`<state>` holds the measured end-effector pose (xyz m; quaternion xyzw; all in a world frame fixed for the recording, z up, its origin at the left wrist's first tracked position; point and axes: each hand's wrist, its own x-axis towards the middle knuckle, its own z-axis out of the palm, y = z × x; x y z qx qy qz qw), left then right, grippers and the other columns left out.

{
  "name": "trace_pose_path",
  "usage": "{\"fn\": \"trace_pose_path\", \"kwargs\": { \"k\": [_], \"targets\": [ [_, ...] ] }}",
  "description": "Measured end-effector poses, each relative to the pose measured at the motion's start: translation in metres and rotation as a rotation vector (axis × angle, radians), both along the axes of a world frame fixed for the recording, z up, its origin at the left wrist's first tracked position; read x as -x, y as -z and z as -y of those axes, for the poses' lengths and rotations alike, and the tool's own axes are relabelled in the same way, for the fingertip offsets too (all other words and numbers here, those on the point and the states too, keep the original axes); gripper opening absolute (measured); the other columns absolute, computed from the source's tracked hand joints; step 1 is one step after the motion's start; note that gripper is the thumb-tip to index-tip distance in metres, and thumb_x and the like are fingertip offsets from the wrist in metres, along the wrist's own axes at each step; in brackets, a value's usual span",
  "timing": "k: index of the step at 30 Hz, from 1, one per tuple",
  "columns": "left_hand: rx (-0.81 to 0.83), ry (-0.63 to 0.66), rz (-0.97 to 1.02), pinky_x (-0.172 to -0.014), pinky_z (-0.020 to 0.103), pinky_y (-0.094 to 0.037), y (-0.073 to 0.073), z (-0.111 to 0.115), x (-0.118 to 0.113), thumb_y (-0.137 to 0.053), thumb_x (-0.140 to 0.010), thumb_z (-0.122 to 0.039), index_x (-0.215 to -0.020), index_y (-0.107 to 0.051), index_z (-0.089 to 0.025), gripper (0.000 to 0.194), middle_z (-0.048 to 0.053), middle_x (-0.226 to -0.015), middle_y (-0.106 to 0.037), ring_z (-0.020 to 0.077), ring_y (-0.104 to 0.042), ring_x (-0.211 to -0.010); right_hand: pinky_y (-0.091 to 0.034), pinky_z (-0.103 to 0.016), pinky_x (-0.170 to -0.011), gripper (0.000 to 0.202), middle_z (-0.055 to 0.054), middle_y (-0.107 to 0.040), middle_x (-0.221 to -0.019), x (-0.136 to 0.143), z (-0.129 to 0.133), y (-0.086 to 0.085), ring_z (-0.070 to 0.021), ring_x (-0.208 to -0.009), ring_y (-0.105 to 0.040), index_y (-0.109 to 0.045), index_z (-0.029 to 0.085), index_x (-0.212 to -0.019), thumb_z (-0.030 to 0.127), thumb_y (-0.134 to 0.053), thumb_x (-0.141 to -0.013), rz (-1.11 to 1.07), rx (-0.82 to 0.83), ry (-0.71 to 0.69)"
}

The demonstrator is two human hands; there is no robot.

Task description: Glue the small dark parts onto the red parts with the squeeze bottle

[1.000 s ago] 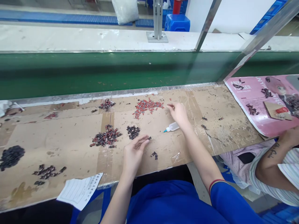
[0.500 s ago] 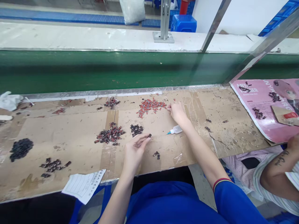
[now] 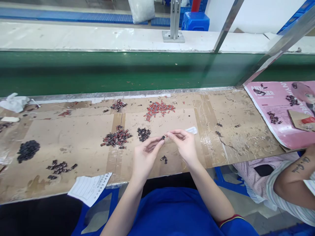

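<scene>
My left hand (image 3: 147, 154) pinches a small black part (image 3: 162, 138) between thumb and fingertips, above the cardboard-covered bench (image 3: 81, 137). Close against it, my right hand (image 3: 183, 146) is pinched too; what it grips is too small to name. Beyond my hands lies a pile of small red parts (image 3: 159, 109). Left of my left hand are a small black pile (image 3: 143, 134) and a mixed red-and-black pile (image 3: 116, 137). A translucent bottle (image 3: 192, 130) lies partly behind my right hand. A few dark pieces (image 3: 164, 159) rest between my forearms.
Far left are a black pile (image 3: 28, 150), dark parts (image 3: 61, 167) and a white glove (image 3: 14, 102). A paper sheet (image 3: 90, 188) overhangs the front edge. A green barrier (image 3: 98, 72) runs behind. On the right, a pink poster (image 3: 283, 111) and another person's arm (image 3: 295, 170).
My right hand has come back from the red pile, down and left, to meet my left hand. My left hand still holds the black part and has shifted slightly right and up.
</scene>
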<state>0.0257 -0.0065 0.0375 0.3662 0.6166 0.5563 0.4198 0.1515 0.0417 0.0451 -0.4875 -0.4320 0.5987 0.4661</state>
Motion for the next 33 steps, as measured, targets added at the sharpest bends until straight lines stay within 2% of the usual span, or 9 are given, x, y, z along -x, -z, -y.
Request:
{"fn": "trace_pose_path", "kwargs": {
  "k": [9, 17, 27, 33],
  "targets": [
    [-0.025, 0.02, -0.05, -0.073, 0.033, -0.063, -0.007, 0.005, -0.002, -0.077, -0.067, -0.037, -0.082, -0.075, -0.016, 0.026, 0.007, -0.082, -0.077, 0.0212, -0.074, -0.073, -0.058, -0.032, -0.072, 0.03, -0.005, -0.076, -0.072, 0.003, 0.007, -0.002, -0.0207, -0.074, -0.073, -0.067, 0.018, -0.072, 0.043, -0.08, -0.061, -0.086, 0.091, -0.025],
    [-0.011, 0.055, -0.057, -0.075, 0.032, -0.063, -0.009, 0.006, -0.004, -0.077, -0.069, -0.036, -0.081, -0.076, -0.017, 0.023, 0.006, -0.083, -0.078, 0.0216, -0.074, -0.076, -0.059, -0.034, -0.074, 0.026, -0.005, -0.075, -0.073, 0.009, 0.016, -0.001, -0.0213, -0.073, -0.072, -0.068, 0.019, -0.069, 0.038, -0.083, -0.059, -0.023, 0.021, 0.103],
    [0.026, 0.116, 0.023, -0.076, 0.034, -0.062, -0.016, 0.004, -0.005, -0.079, -0.065, -0.04, -0.08, -0.075, -0.015, 0.029, 0.008, -0.081, -0.077, 0.0224, -0.074, -0.075, -0.058, -0.035, -0.075, 0.024, -0.003, -0.075, -0.073, 0.001, 0.018, 0.004, -0.0195, -0.072, -0.071, -0.07, 0.02, -0.068, 0.036, -0.084, -0.057, -0.109, 0.059, 0.078],
    [0.013, 0.129, 0.052, -0.072, 0.032, -0.062, -0.013, 0.002, -0.006, -0.079, -0.064, -0.037, -0.078, -0.073, -0.014, 0.028, 0.008, -0.078, -0.076, 0.0203, -0.073, -0.072, -0.057, -0.037, -0.079, 0.022, -0.003, -0.075, -0.073, -0.003, 0.017, 0.007, -0.0196, -0.073, -0.071, -0.072, 0.021, -0.067, 0.036, -0.085, -0.056, -0.164, 0.095, 0.06]
  ]
}}
